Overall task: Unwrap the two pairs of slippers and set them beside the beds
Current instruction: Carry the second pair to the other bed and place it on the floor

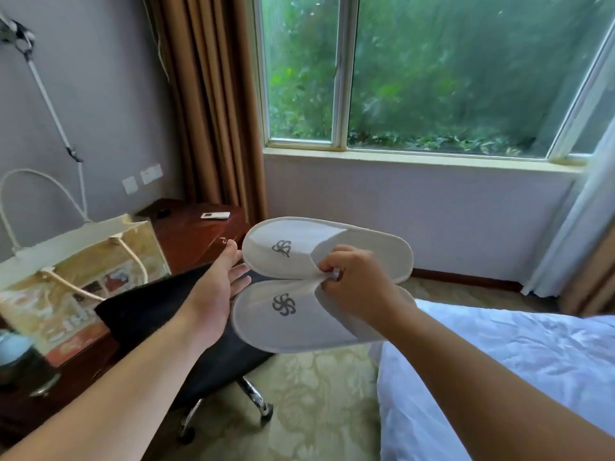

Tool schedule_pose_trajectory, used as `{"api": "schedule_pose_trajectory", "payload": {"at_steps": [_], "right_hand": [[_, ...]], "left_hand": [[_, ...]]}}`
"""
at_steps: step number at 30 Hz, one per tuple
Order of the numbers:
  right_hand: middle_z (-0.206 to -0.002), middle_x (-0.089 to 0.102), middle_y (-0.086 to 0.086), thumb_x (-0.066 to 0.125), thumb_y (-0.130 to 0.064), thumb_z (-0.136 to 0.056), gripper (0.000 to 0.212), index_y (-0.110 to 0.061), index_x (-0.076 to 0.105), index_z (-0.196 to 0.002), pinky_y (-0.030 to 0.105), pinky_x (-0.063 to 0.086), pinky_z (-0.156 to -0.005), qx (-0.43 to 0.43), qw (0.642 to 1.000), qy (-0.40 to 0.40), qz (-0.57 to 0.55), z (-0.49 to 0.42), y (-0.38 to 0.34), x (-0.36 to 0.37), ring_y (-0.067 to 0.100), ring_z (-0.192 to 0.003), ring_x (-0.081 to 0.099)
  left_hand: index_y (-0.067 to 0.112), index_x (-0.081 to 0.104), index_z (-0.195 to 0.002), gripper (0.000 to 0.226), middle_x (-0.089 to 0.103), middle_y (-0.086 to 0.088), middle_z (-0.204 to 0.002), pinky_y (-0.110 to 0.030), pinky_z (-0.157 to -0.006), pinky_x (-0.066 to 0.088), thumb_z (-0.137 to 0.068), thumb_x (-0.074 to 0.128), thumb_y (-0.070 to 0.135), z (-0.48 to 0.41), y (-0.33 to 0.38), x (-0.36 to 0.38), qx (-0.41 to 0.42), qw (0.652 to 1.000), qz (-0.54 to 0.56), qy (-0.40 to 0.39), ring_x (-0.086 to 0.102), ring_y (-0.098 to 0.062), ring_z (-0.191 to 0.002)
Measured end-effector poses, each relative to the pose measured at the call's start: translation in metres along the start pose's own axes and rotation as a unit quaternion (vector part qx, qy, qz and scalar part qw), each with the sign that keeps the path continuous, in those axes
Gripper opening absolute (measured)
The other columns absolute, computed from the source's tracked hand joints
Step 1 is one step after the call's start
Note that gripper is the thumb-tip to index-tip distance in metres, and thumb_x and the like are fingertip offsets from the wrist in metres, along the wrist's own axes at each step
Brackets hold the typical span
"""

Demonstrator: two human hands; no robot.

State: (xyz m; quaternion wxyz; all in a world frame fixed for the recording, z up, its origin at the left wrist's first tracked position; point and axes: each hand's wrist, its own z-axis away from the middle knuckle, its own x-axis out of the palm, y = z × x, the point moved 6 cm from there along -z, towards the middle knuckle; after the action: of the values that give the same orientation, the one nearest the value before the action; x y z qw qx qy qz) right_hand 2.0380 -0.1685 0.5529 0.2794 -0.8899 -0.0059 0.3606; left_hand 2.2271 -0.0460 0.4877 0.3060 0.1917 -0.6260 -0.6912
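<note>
Slippers [319, 281]: one unwrapped pair, held midair left of the bed [499, 361].
Right hand [352, 281]: pinching both uppers together.
Left hand [213, 294]: spread, touching the toes.
Remaining: setting down; second pair unseen.

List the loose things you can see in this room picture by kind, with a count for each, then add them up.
Slippers: 2, white, held together in the right hand
Paper bag: 1
Remote control: 1
Office chair: 1
Total: 5
</note>
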Motion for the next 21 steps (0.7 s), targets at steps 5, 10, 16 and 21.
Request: {"api": "schedule_pose_trajectory", "payload": {"at_steps": [5,10,16,21], "right_hand": [[-0.063,0.051,-0.016,0.062,0.008,-0.055,0.027,-0.016,0.072,-0.063,0.004,0.033,-0.055,0.041,0.994,0.071,0.070,-0.041,0.039,-0.005,0.007,-0.063,0.047],[-0.063,0.058,-0.012,0.064,0.003,-0.055,0.025,-0.017,0.074,-0.066,0.013,0.041,-0.056,0.078,0.984,0.107,0.122,-0.064,0.069,-0.010,0.008,-0.057,0.051],[-0.068,0.066,-0.005,0.062,0.003,-0.063,0.022,-0.013,0.076,-0.071,0.020,0.047,-0.060,0.117,0.976,0.114,0.144,-0.091,0.116,-0.021,0.012,-0.061,0.058],[-0.070,0.066,-0.004,0.063,0.001,-0.061,0.023,-0.014,0.076,-0.072,0.018,0.047,-0.062,0.138,0.972,0.133,0.138,-0.119,0.178,-0.032,0.013,-0.063,0.060]], "left_hand": [[0.044,0.063,-0.104,0.038,0.058,0.004,-0.130,-0.042,-0.098,0.043,-0.085,0.047,0.072,-0.079,0.014,0.033,-0.023,0.995,-0.009,-0.094,0.053,-0.017,-0.120],[0.040,0.064,-0.108,0.043,0.056,0.003,-0.133,-0.045,-0.102,0.039,-0.085,0.046,0.072,-0.144,0.021,0.058,-0.047,0.988,-0.025,-0.147,0.047,-0.021,-0.127],[0.040,0.059,-0.107,0.053,0.059,0.016,-0.126,-0.043,-0.098,0.035,-0.071,0.052,0.079,-0.196,0.033,0.100,-0.047,0.981,-0.056,-0.178,0.052,-0.011,-0.120],[0.043,0.048,-0.130,0.068,0.051,0.020,-0.132,-0.048,-0.097,0.035,-0.073,0.052,0.080,-0.246,0.033,0.150,-0.051,0.979,-0.046,-0.190,0.050,-0.012,-0.124]]}}
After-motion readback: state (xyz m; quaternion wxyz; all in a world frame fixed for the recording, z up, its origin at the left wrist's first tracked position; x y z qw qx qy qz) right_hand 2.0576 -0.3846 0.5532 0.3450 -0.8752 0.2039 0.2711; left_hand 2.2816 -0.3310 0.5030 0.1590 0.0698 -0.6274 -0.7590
